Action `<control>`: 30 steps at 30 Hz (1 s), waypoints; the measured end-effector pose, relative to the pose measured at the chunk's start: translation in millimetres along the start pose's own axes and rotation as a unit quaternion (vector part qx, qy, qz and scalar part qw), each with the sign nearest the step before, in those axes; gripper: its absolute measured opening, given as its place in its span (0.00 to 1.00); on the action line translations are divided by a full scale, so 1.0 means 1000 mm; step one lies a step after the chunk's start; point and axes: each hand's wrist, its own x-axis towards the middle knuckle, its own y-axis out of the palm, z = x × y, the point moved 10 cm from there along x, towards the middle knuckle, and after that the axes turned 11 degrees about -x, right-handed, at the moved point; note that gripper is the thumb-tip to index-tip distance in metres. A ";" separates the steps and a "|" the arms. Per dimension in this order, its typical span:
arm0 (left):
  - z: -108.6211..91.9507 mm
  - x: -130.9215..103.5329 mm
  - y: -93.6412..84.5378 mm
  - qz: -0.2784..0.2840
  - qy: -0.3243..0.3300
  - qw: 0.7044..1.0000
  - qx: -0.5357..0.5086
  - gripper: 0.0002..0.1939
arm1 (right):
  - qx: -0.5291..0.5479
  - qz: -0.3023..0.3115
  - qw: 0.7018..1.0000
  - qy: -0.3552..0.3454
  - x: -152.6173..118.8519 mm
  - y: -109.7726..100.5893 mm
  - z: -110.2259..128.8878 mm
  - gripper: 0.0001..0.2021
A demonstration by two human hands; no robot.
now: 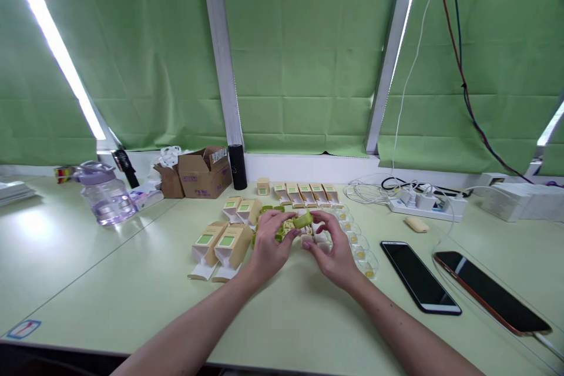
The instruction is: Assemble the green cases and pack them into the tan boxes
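Hands: your left hand [272, 241] and your right hand [332, 247] have bent fingers, together gripping a small olive-green rounded piece [303, 220] from its two sides.
Green piece: it is at the centre of the frame, between your fingertips.
Clear cups: one column of transparent rounded plastic cups [369, 271] with yellow spots lies beside your right hand, right of centre.
Cartons: four beige cardboard cartons with green labels [238, 239] lie near your left hand, left of centre; five similar beige cartons [307, 194] make a row above your hands.
Phones: a black phone with white edges [420, 276] and an orange-edged dark phone [491, 292] lie in the lower right.
Jug: a transparent jug with lilac lid [108, 200] stands at left.
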 end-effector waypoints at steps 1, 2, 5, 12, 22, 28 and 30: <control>0.003 -0.001 0.000 -0.008 -0.015 1.000 -0.015 0.12 | -0.006 -0.001 1.000 -0.001 0.000 0.000 0.000 0.28; 0.006 -0.002 0.000 -0.015 -0.028 0.999 -0.027 0.12 | -0.009 -0.002 1.000 -0.003 0.000 0.001 0.001 0.28; 0.009 -0.005 0.004 -0.013 -0.053 0.997 -0.050 0.11 | -0.019 -0.006 1.000 -0.010 0.000 0.001 0.003 0.27; 0.004 -0.007 0.017 0.039 -0.064 0.995 -0.064 0.16 | -0.055 -0.030 0.998 -0.020 0.002 -0.004 0.005 0.19; 0.001 -0.002 0.007 0.006 -0.051 0.997 -0.059 0.09 | -0.048 -0.014 0.999 -0.010 0.001 -0.004 0.003 0.22; -0.012 0.000 0.009 0.023 0.012 0.998 -0.049 0.09 | -0.036 -0.004 0.999 -0.023 0.002 -0.002 0.008 0.22; -0.014 -0.001 0.010 0.027 0.019 0.998 -0.056 0.09 | -0.029 0.000 0.999 -0.026 0.002 -0.002 0.009 0.22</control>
